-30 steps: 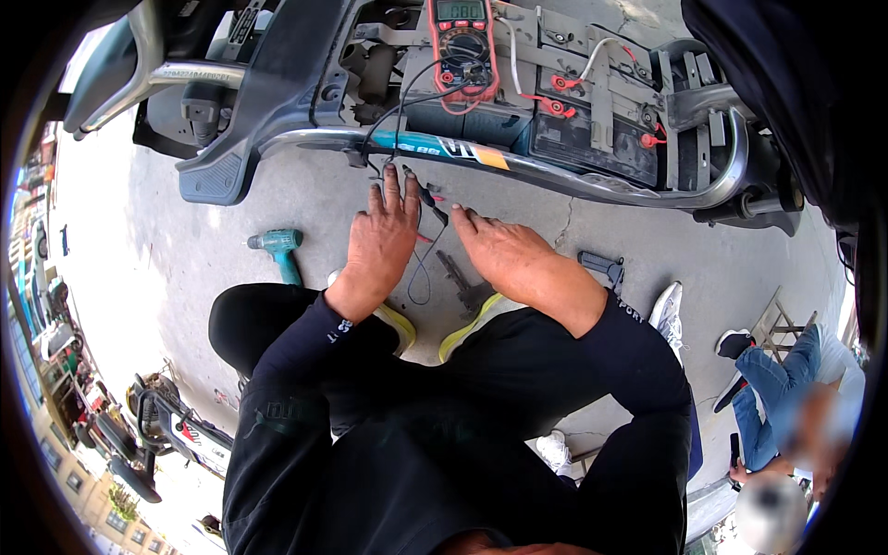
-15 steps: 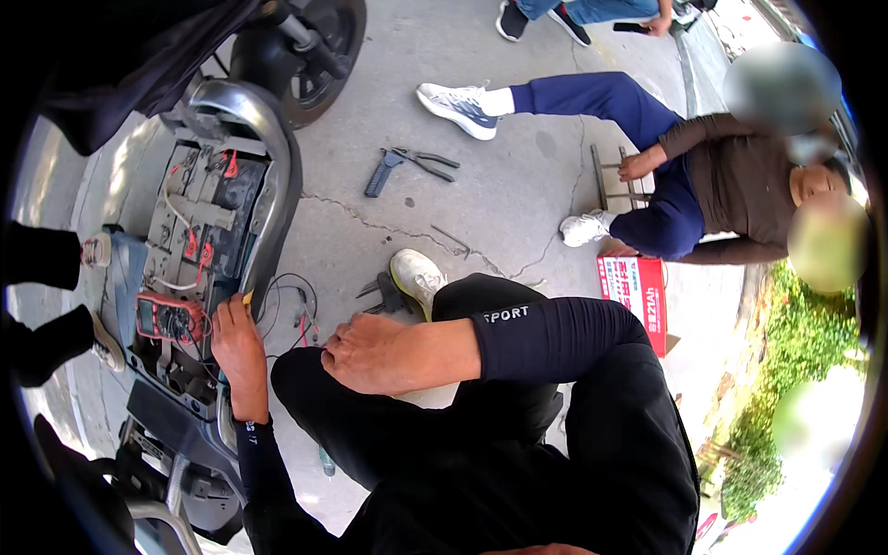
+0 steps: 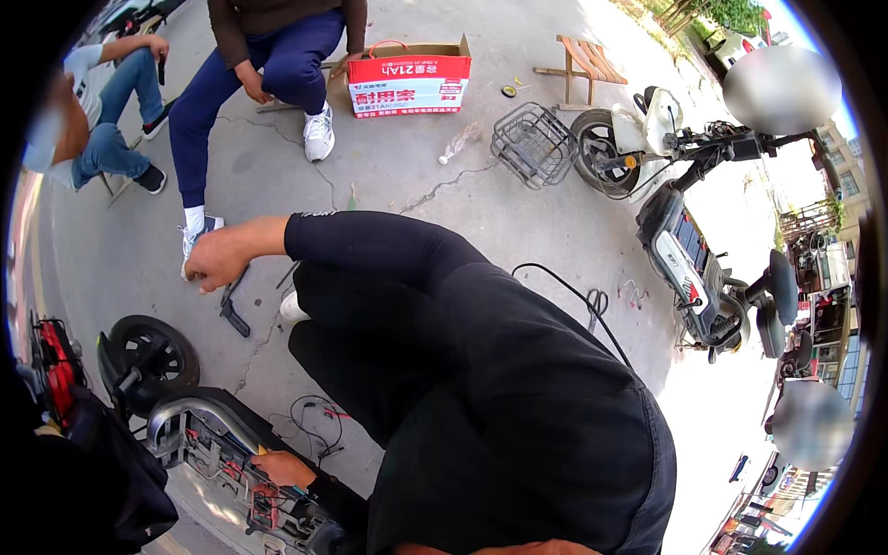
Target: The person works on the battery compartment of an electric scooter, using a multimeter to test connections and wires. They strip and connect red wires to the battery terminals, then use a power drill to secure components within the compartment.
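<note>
My right hand reaches out at upper left, fingers loosely bent and apart with nothing visible in them, over pliers and a gun-like hand tool on the pavement, in front of a co-worker's shoe. My left hand is low in the view, its fingers curled over the rim of the opened scooter deck. Beside it, inside the deck, are red-capped battery terminals and a red multimeter, partly hidden. Loose test leads lie on the ground beside the deck.
A seated co-worker in navy trousers and another person in jeans are ahead. Around them are a red-and-white box and folding stool. At right are a wire basket, second scooter and scissors. A wheel stands lower left.
The view has swung rightward from the scooter toward the co-workers and box. My right arm has stretched outward toward the tools. My left hand has stayed at the deck's rim.
</note>
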Available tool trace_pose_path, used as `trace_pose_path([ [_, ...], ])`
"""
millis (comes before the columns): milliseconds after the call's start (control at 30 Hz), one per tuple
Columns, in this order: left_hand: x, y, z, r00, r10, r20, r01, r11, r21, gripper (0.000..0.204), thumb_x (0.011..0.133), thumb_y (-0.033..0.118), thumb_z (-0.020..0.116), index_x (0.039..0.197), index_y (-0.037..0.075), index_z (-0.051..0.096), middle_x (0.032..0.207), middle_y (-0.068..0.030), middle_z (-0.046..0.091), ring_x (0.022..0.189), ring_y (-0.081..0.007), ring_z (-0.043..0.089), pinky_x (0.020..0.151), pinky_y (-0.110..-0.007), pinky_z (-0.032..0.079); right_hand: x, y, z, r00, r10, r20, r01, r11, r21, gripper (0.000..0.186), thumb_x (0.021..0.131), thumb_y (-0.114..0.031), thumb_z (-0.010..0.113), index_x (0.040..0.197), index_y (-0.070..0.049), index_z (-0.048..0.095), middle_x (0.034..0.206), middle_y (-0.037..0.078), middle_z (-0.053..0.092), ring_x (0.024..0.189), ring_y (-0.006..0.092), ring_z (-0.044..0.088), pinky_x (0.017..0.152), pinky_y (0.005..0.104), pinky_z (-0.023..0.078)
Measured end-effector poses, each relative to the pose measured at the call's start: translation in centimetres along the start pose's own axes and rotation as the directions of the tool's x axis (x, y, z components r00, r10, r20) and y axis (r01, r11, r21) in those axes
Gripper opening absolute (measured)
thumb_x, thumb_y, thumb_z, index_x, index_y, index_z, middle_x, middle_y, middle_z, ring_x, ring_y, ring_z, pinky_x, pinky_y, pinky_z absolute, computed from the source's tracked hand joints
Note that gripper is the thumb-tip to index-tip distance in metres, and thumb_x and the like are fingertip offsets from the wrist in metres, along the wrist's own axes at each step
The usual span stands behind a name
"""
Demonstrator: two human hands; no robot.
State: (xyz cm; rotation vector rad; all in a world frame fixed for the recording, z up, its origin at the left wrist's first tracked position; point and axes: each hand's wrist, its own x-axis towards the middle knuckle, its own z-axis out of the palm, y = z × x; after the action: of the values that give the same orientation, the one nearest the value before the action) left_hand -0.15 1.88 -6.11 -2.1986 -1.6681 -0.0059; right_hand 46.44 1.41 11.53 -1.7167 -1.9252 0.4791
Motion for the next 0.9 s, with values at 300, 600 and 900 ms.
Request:
trace_pose_path([
  [300, 0.9, -2.3, 1.7, 1.000, -0.019, -0.001, 0.019, 0.996, -0.088, 0.030, 0.093, 0.020, 0.067, 0.101, 0.001, 0.045, 0.083, -0.0176, 0.069, 0.071, -0.0356, 0.072, 0.056, -0.046, 0.059, -38.3, 10.8, -6.9, 0.463, 0.880, -0.108, -0.660, 0.423, 0.621, 0.050, 0.096, -0.031, 0.062, 0.132, 0.004, 0.059, 0.115, 0.013, 0.070, 0.099, 0.0216, 0.070, 0.081, 0.0357, 0.055],
  [600, 0.9, -2.5, 0.2, 0.996, -0.037, 0.081, 0.045, 0.994, -0.102, 0.036, 0.095, 0.026, 0.065, 0.103, -0.002, 0.044, 0.081, -0.0228, 0.071, 0.074, -0.0395, 0.072, 0.062, -0.050, 0.057, -78.8, -2.6, 14.3, -0.803, 0.596, 0.018, -0.023, -0.061, 0.998, 0.020, 0.084, -0.010, 0.053, 0.088, 0.004, 0.067, 0.076, 0.020, 0.068, 0.066, 0.0310, 0.071, 0.053, 0.0394, 0.052],
  [900, 1.2, -2.6, 1.6, 0.995, 0.038, 0.092, -0.037, 0.999, -0.016, 0.042, 0.096, 0.031, 0.064, 0.102, -0.005, 0.043, 0.082, -0.0220, 0.071, 0.072, -0.0394, 0.072, 0.057, -0.050, 0.057, -78.5, -14.6, 28.1, -0.713, 0.676, 0.187, -0.256, -0.499, 0.828, 0.023, 0.090, -0.019, 0.059, 0.092, 0.002, 0.069, 0.081, 0.013, 0.070, 0.070, 0.0238, 0.072, 0.053, 0.0361, 0.052],
])
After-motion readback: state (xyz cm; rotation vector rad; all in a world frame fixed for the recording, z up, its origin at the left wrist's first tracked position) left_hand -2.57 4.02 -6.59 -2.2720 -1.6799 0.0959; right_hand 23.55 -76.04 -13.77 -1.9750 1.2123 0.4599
